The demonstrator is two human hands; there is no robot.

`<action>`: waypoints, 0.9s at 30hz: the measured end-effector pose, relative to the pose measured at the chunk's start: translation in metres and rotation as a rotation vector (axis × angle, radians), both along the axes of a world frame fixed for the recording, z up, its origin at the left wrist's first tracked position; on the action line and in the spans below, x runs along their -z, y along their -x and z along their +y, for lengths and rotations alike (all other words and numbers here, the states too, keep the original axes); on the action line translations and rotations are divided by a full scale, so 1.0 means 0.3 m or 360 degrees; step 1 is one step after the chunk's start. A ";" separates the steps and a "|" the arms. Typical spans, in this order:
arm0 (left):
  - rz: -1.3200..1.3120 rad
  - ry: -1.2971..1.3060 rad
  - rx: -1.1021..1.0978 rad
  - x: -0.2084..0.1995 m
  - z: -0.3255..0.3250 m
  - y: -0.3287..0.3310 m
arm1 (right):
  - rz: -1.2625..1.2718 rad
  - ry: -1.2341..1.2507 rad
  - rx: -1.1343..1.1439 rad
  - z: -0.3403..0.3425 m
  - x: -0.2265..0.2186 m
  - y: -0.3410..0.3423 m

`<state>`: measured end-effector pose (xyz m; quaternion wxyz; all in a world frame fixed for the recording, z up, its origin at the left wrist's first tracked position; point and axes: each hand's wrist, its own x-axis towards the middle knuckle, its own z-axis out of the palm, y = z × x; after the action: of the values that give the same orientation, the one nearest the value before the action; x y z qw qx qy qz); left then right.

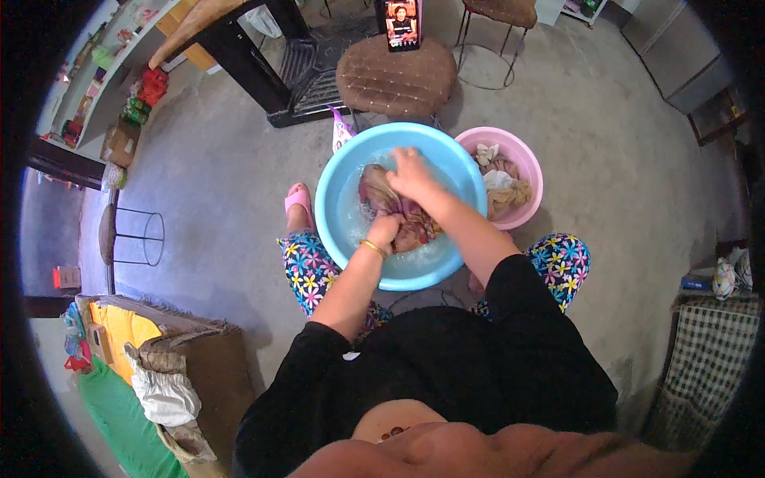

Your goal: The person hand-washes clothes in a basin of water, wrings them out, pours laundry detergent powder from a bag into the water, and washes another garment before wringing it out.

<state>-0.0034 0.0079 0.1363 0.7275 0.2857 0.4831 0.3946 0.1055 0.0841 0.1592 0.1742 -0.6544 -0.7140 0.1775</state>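
Note:
A large light-blue basin (335,239) stands between my knees with sudsy water in it. Wet, bunched laundry (374,187) in brownish and purplish tones lies in the water. My left hand (386,232), a gold-coloured bangle at its wrist, is closed on the near part of this cloth. Over the far right part of the cloth is my right hand (409,174), slightly blurred, with its thumb and fingers apart. Its thumb is beside the cloth's edge; whether it touches is unclear.
A pink basin (535,179) holding more laundry (506,191) stands right of the blue one. Behind is a brown padded stool (396,76) with a phone (402,25) propped on it. A white-and-purple packet (341,130) stands by the basin's far left rim. A sofa (207,358) is lower left.

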 end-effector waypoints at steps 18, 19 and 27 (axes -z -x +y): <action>-0.1443 -0.0271 -0.0073 0.347 0.137 0.139 | 0.0782 -0.0127 -0.0519 -0.274 -0.108 0.169; -0.1831 -0.0442 0.0204 0.413 0.160 0.168 | 0.0770 -0.0181 -0.0521 -0.313 -0.152 0.199; -0.1227 0.0031 -0.0187 0.116 0.044 0.073 | 0.0300 -0.0556 -0.0270 -0.286 -0.181 0.182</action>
<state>-0.0253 0.0212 0.1014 0.8346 0.0814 0.1935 0.5093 0.0508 -0.0016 0.2135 0.3355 -0.5323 -0.7671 0.1254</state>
